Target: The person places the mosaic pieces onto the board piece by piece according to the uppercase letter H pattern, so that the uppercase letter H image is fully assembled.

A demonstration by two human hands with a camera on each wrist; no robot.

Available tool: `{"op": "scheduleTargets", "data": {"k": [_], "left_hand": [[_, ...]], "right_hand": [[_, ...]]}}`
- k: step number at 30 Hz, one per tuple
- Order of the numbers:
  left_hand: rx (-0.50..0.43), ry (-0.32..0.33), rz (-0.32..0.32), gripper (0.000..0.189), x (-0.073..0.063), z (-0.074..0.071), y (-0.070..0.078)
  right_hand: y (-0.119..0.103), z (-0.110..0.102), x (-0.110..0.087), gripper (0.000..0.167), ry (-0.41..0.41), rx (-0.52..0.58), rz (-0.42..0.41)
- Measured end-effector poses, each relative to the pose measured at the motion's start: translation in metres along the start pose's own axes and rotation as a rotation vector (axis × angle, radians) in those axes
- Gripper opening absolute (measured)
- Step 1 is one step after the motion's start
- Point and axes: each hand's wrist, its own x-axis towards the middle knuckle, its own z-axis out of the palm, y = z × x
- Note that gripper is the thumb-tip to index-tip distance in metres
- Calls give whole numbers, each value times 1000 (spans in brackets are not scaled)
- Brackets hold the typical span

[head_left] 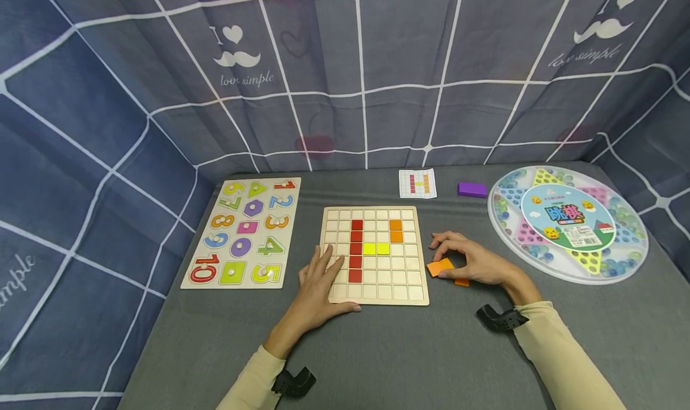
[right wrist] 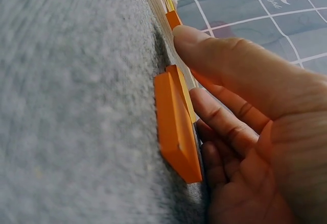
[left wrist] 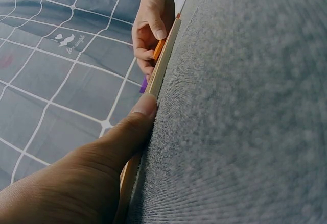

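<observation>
A wooden grid board [head_left: 369, 293] lies on the table, bearing a red column [head_left: 356, 251], a short yellow bar [head_left: 376, 249] and an orange piece [head_left: 396, 231] at upper right. My left hand [head_left: 317, 290] rests over the board's lower left corner, fingers spread, thumb along the front edge. Just right of the board, my right hand [head_left: 474, 261] pinches an orange block [head_left: 439, 267] between thumb and fingers. Beneath that hand, more orange blocks [right wrist: 176, 127] lie on the cloth, mostly hidden from the head view.
Behind the board lie a small printed pattern card [head_left: 417, 184] and a purple block [head_left: 472, 190]. A number-and-shape puzzle board [head_left: 242, 236] is at left. On the right sits a round game box [head_left: 512, 242]. Grid-patterned curtains [head_left: 323, 69] enclose the back and sides.
</observation>
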Motion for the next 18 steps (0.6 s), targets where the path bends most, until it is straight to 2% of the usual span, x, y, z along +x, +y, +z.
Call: {"op": "scheduleTargets", "data": {"k": [9,18], "left_hand": [[10,-2,-3,103,0,1,0],[5,-3,-7,103,0,0,0]], "right_hand": [[0,1,0,23,1,30,18],[0,2,1,22,29,9,21]]}}
